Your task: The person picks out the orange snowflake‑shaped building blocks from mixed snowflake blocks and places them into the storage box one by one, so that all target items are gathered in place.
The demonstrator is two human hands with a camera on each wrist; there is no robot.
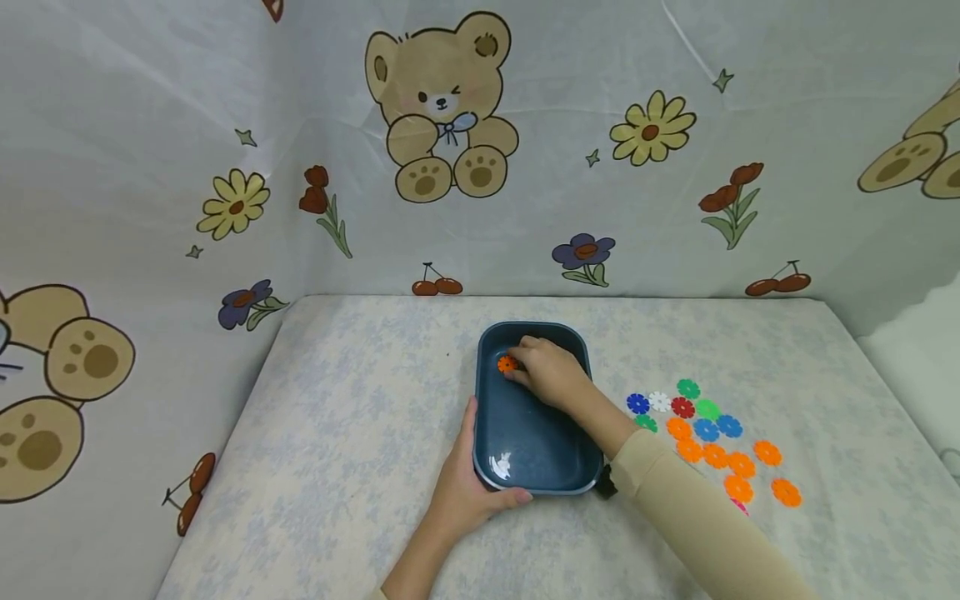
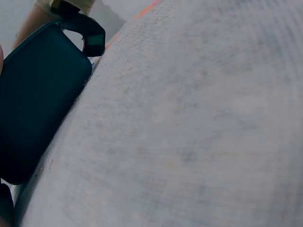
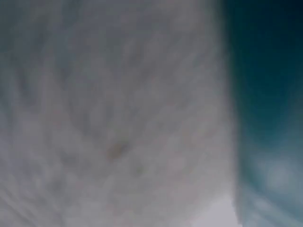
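Observation:
A dark blue rectangular dish (image 1: 536,450) with rounded corners rests on the table. My left hand (image 1: 465,487) holds its near left corner, thumb on the near rim and fingers along the left wall. My right hand (image 1: 551,371) reaches inside the far part of the dish and pinches an orange flower-shaped plastic disc (image 1: 507,364) between thumb and fingers. In the left wrist view the outer wall of the dish (image 2: 42,90) fills the left side. The right wrist view is blurred and shows the dish's side (image 3: 265,94) but no fingers.
Several flower-shaped discs lie right of the dish: orange ones (image 1: 741,465), blue ones (image 1: 707,430), green ones (image 1: 688,389), a red one (image 1: 682,407), a white one (image 1: 660,402) and a partly hidden pink one (image 1: 739,505). A patterned cloth (image 1: 450,225) hangs behind the table.

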